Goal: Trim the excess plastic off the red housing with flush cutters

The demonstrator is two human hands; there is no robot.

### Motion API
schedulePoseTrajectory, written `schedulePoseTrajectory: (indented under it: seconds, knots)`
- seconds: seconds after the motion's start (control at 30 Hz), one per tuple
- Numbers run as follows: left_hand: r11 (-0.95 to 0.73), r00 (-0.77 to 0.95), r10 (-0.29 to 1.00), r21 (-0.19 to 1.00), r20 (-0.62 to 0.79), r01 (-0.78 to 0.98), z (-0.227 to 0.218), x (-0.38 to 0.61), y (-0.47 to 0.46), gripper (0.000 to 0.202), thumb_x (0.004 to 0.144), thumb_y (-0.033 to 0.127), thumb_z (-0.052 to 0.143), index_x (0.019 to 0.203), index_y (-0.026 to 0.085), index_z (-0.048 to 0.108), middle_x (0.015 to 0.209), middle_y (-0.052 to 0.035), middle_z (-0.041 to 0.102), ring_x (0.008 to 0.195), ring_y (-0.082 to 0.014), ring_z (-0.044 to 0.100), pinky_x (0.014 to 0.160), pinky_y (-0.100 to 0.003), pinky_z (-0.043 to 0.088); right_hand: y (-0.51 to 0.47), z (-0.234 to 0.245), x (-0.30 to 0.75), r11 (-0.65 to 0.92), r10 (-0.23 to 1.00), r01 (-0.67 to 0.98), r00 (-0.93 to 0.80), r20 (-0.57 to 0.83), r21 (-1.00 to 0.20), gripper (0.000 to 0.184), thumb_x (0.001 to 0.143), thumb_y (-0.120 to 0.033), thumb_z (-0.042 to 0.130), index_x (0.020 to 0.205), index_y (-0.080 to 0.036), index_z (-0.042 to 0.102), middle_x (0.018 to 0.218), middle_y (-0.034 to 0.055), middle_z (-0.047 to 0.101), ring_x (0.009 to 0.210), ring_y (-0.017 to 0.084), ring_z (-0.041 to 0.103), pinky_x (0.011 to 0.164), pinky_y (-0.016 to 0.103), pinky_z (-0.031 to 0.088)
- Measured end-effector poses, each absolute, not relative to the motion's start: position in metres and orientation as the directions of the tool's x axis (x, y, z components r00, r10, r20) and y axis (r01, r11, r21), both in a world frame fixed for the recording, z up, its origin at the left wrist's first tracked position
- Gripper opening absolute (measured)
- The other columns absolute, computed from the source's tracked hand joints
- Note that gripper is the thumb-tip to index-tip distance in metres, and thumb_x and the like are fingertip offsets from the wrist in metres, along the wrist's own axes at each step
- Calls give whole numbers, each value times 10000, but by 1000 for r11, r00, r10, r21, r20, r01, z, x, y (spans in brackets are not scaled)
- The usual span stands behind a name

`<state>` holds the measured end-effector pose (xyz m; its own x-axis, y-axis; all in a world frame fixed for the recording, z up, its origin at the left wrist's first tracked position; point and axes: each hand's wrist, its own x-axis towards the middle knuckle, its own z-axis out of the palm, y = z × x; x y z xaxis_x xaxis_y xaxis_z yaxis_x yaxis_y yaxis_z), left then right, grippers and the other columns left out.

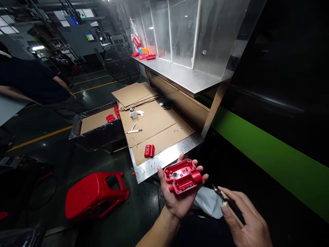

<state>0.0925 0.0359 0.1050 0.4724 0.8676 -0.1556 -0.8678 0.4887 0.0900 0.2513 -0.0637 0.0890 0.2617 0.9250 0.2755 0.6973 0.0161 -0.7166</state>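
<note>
On the palm of my left hand (180,202) lies a red plastic housing (183,176), its hollow inner side facing up, with my fingers and thumb around its edges. My right hand (248,216), a little to the right and lower, grips a pair of nippers (226,200) with pale handles and dark metal jaws pointing up and left. The jaws are apart from the housing. A similar red part (149,151) rests near the front of the cardboard-covered bench (151,127), beyond my left hand.
Stacked cardboard sheets (136,94), a knife (135,131) and a tape roll (133,112) lie on the bench. Left of it are a black-lined bin (97,135) with red parts and a red plastic stool (87,195). A metal shelf (180,73) overhangs the bench. A person (33,79) stands far left.
</note>
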Motion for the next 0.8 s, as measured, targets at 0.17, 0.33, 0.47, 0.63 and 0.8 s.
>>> schedulePoseTrajectory:
  seconds: [0.17, 0.33, 0.47, 0.63, 0.8]
  knots:
    - [488, 478, 871, 83, -117, -869, 108, 92, 37, 840, 801, 822, 465, 1403, 237, 504, 1249, -165, 632, 1131, -327, 619, 1122, -577, 318, -67, 98, 244, 18, 912, 613, 314, 265, -790, 302, 975, -485, 489, 1097, -245, 626, 1007, 47, 629, 897, 185, 639, 695, 238, 537]
    - [472, 467, 881, 87, -72, -877, 108, 91, 37, 877, 811, 841, 400, 1431, 226, 468, 1270, -172, 618, 1137, -316, 613, 1105, -571, 341, -66, 104, 241, -3, 905, 534, 362, 226, -845, 371, 971, -543, 454, 1132, -248, 614, 1136, 52, 611, 1019, 197, 628, 725, 215, 553]
    - [488, 489, 872, 106, -13, -867, 107, 89, 35, 934, 793, 862, 395, 1411, 168, 490, 1299, -171, 603, 1184, -318, 582, 1076, -519, 399, -66, 103, 244, 16, 922, 514, 325, 212, -858, 508, 972, -628, 348, 1172, -250, 621, 1207, 51, 607, 1051, 216, 630, 815, 249, 550]
    - [503, 513, 858, 154, 32, -851, 106, 88, 31, 964, 770, 863, 443, 1409, 142, 490, 1310, -179, 593, 1190, -330, 572, 990, -476, 478, -66, 100, 250, 20, 922, 481, 331, 202, -877, 541, 976, -625, 325, 1235, -242, 607, 1247, 68, 604, 1095, 245, 627, 831, 282, 555]
    - [526, 545, 836, 186, 66, -830, 106, 90, 26, 982, 739, 854, 508, 1395, 123, 504, 1291, -187, 597, 1174, -334, 573, 959, -472, 499, -54, 116, 264, 144, 910, 655, 207, 359, -742, 476, 978, -584, 400, 1267, -263, 600, 1244, 58, 588, 1091, 237, 602, 861, 304, 512]
